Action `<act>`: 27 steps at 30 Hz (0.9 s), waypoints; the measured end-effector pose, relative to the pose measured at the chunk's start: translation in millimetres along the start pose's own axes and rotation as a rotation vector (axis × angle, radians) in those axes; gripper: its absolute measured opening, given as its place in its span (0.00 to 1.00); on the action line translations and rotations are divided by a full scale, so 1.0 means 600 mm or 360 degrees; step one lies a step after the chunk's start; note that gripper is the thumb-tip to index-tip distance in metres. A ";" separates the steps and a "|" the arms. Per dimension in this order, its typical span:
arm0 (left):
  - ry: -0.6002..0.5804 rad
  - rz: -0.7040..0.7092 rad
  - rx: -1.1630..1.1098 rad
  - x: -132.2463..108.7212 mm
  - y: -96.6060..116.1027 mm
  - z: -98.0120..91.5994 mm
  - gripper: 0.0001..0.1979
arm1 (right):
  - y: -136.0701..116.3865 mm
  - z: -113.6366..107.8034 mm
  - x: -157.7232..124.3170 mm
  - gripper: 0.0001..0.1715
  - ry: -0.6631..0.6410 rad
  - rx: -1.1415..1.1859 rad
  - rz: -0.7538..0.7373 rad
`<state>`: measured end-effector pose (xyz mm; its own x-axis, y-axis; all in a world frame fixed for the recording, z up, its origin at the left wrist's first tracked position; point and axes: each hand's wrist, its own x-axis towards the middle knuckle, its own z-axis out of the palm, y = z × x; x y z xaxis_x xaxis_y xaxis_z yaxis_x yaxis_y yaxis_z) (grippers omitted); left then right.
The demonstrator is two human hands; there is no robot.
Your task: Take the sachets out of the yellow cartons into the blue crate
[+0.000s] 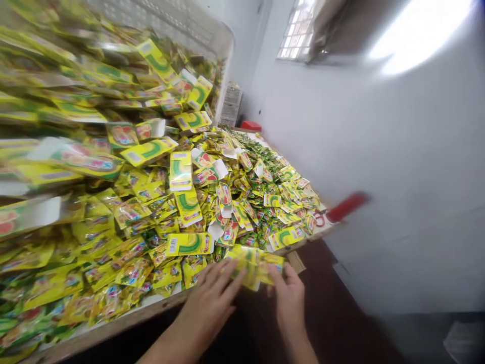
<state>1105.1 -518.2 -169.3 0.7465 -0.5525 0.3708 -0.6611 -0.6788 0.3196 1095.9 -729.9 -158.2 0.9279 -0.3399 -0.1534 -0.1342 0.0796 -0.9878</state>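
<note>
At the table's front edge, my left hand (215, 288) has its fingers stretched out over several yellow cartons (250, 269), with its thumb apart below them. My right hand (287, 288) is closed, thumb against fingers, on the right end of a yellow carton (273, 261) in this group. Motion blur makes it hard to tell where one carton ends and another begins. Just beyond my left hand lies a flat yellow carton with a green curve and a barcode (190, 244). Small yellow candy packets (166, 273) lie around it.
A white plastic crate (223, 65) heaped with cartons stands at the back left. Packets and open cartons (223, 197) cover much of the table. Red-handled scissors (321, 218) and a blurred red cylinder (347, 206) are near the right edge, beside a pale wall (397, 151).
</note>
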 end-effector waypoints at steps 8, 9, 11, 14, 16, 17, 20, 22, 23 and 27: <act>0.0304 -0.0089 -0.0343 0.082 -0.033 0.052 0.18 | 0.057 -0.092 0.023 0.20 0.0297 0.0324 0.0099; 0.0407 -0.0273 -0.0456 0.072 -0.041 0.037 0.18 | 0.051 -0.074 0.020 0.19 0.0253 0.0333 0.0084; 0.0485 -0.0657 -0.0696 0.047 -0.050 0.001 0.16 | 0.025 -0.025 0.017 0.18 0.0118 0.0300 0.0001; 0.0285 -0.0999 -0.1073 -0.007 -0.047 -0.045 0.17 | -0.027 0.060 0.011 0.14 -0.0253 0.0109 -0.0260; 0.0210 -0.1160 -0.1208 -0.055 -0.037 -0.063 0.19 | -0.050 0.108 -0.002 0.09 -0.0558 -0.0164 -0.0523; 0.0246 -0.1250 -0.1217 -0.080 -0.032 -0.068 0.19 | -0.054 0.127 -0.012 0.07 -0.0710 -0.0317 -0.0641; 0.0328 -0.1409 -0.1206 -0.151 -0.011 -0.068 0.19 | -0.044 0.163 -0.042 0.11 -0.1102 -0.0665 -0.0784; 0.0288 -0.1420 -0.1252 -0.185 0.005 -0.065 0.18 | -0.030 0.175 -0.058 0.12 -0.1295 -0.0788 -0.0748; 0.0265 -0.1428 -0.1293 -0.198 0.012 -0.064 0.18 | -0.025 0.179 -0.064 0.13 -0.1386 -0.0836 -0.0728; 0.0283 -0.1447 -0.1766 -0.226 0.033 -0.062 0.15 | -0.023 0.191 -0.067 0.11 -0.1849 -0.0974 -0.0624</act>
<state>988.1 -438.6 -180.7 0.9680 -0.0198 -0.2502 0.2504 0.0081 0.9681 1100.4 -610.1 -135.3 0.6546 0.7543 -0.0512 0.3530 -0.3649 -0.8615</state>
